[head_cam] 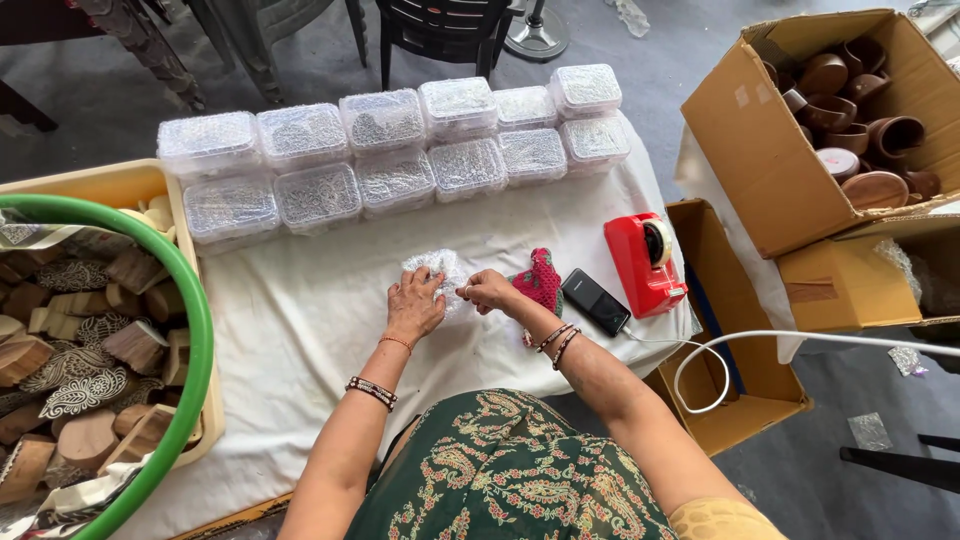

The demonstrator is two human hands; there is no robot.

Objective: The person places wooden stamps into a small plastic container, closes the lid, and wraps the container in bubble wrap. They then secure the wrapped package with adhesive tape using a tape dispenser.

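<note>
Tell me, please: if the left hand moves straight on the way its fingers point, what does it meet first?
The left hand already touches the bubble wrap bundle; beyond it, probably the near row of clear plastic boxes.

Red tape dispenser [645,262] beside black phone [594,301].

A white cloth [300,310] covers the desk [640,330]. On it lie two rows of clear lidded plastic boxes [400,160] along the far edge, a bubble-wrap bundle [440,268] near the middle, and a red-green embroidered piece [540,282]. To the right sit a black phone [594,301] and a red tape dispenser [645,262].
</note>
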